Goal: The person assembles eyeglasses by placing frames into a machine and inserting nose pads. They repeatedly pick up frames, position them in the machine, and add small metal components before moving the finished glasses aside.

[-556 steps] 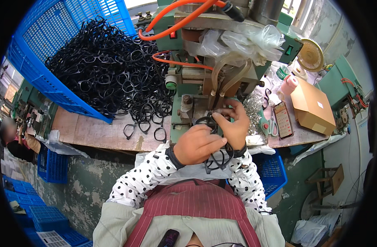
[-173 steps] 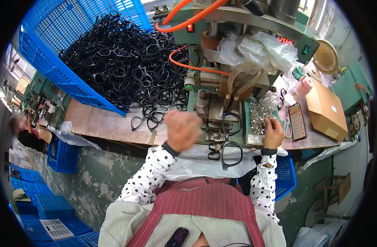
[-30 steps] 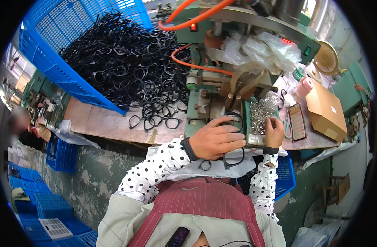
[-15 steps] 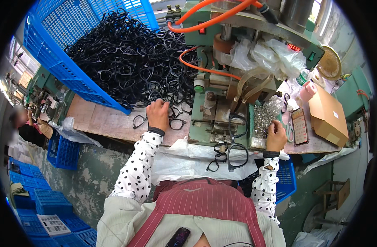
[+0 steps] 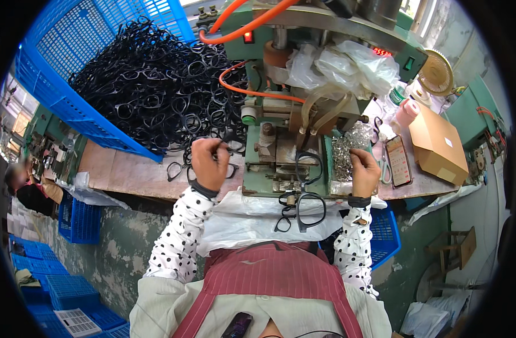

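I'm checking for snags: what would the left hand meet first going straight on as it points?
The left hand would probably meet the black glasses frames heaped just beyond it; depth is unclear, so it may be touching one now.

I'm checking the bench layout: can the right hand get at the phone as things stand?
Probably yes. The right hand is at the tray of small shiny parts, and the phone lies face up to its right. Only the scissors seem to lie between them, low on the table.
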Tool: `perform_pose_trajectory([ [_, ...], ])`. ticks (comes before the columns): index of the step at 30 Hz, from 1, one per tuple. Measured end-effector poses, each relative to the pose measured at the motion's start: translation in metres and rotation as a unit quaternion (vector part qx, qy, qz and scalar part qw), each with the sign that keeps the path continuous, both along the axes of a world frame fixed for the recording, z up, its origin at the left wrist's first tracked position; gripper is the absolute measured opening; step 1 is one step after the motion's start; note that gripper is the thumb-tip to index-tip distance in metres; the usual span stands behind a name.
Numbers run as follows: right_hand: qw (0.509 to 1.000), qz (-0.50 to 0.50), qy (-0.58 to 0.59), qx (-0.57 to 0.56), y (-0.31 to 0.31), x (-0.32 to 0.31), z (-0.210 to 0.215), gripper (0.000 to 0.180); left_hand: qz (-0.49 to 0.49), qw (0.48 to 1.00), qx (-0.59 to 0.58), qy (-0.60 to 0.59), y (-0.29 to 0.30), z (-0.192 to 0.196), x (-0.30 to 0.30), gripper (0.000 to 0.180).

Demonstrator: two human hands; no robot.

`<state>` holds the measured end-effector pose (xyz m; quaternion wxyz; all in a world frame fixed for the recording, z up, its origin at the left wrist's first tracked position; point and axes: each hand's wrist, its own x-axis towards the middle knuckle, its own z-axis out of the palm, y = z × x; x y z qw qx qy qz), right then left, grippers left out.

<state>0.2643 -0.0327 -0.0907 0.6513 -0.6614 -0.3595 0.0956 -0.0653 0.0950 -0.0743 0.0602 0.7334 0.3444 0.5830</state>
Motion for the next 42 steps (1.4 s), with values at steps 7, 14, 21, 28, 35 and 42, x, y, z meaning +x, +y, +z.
perform_pose_trajectory([
  [7, 0.991, 0.011, 0.106, 0.079, -0.007, -0.035, 0.059, 0.016, -0.186, 0.947, 0.215, 0.151, -0.064, 0.060, 0.069, 0.031],
  [14, 0.992, 0.049, -0.073, 0.087, 0.000, -0.049, 0.054, 0.016, -0.303, 0.910, 0.223, 0.176, -0.066, 0.054, 0.089, 0.037],
  [21, 0.977, 0.083, -0.179, 0.081, 0.019, -0.091, 0.058, 0.032, -0.328, 0.909, 0.211, 0.147, -0.086, 0.070, 0.072, 0.032],
  [28, 0.967, 0.090, -0.206, 0.116, 0.033, -0.100, 0.057, 0.042, -0.206, 0.952, -0.178, -0.143, -0.042, 0.116, 0.056, 0.026],
  [35, 0.973, 0.144, -0.032, 0.179, 0.036, -0.105, 0.047, 0.042, -0.252, 0.945, -0.159, -0.134, -0.036, 0.122, 0.054, 0.025],
  [42, 0.972, 0.134, 0.005, 0.192, 0.037, -0.109, 0.042, 0.044, -0.235, 0.969, 0.064, 0.039, -0.051, 0.097, 0.057, 0.020],
])
